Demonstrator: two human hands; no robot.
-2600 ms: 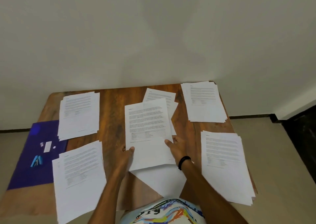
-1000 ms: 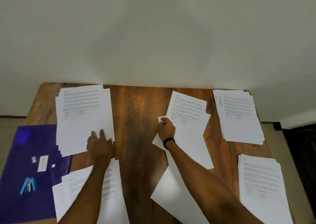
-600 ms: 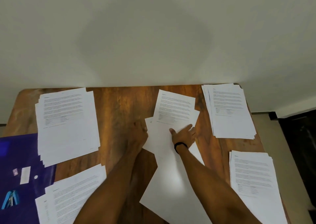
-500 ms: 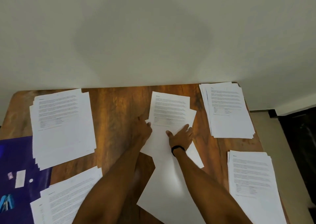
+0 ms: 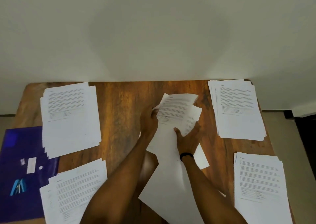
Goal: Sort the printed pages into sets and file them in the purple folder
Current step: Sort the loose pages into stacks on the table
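The pages are mid-surface, bowed up off the wood, their long axis running away from me and leaning a little to the right, and I have them at their near end from both sides. My left grip is clenched on their left edge, fingers curled over the paper. My right grip grasps the near right part, thumb on top and fingers spread along the edge. Under my forearms a blank sheet lies slantwise toward me. Four stacks ring the bunch, all apart from it: far left stack, near left stack, far right stack, near right stack. The folder lies flat at the left edge of the surface, its right side tucked under both left stacks. So filing lies leftward, and I judge my left grip the nearer one; first, I reckon, these pages want squaring and a stack to join
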